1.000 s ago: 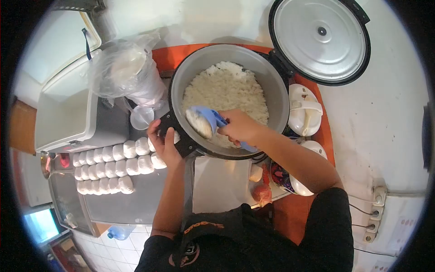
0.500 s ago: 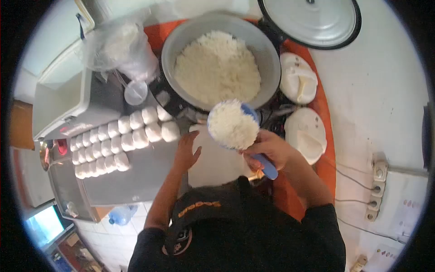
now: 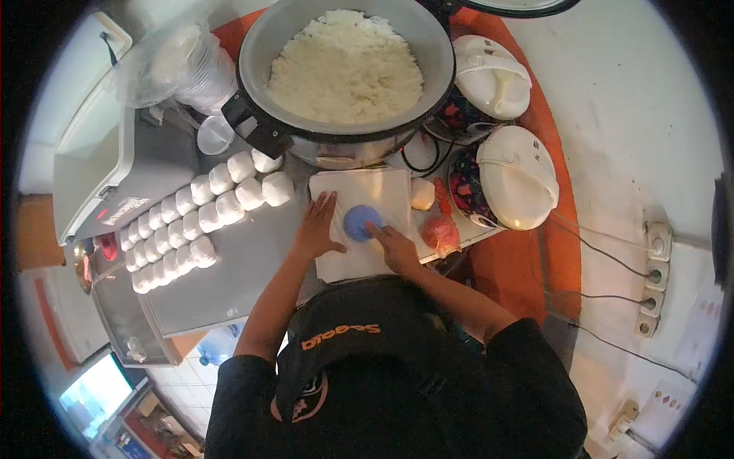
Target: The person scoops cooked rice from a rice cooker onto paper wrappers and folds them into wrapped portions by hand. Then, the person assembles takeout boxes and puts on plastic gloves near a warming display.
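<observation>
My right hand (image 3: 397, 249) is closed round the handle of a blue rice scoop (image 3: 361, 223). The scoop lies face down on a stack of white paper sheets (image 3: 359, 262), so whatever is under it is hidden. My left hand (image 3: 315, 228) rests on the left side of the paper, fingers spread, holding nothing. Beyond the paper stands a large rice cooker pot (image 3: 264, 80), open and holding white rice (image 3: 348, 70).
Rows of white wrapped bundles (image 3: 228, 206) line the counter at left. Two white-lidded rice cookers (image 3: 520, 180) stand at right. Near them lie a red plastic bag (image 3: 441, 234) and a pale round item (image 3: 421, 193). Bagged plastic cups (image 3: 202, 73) stand at back left.
The scoop, heaped with rice and held above the paper before, is now turned over onto it. My right hand came down and leftward. The view has shifted, so the pot sits higher.
</observation>
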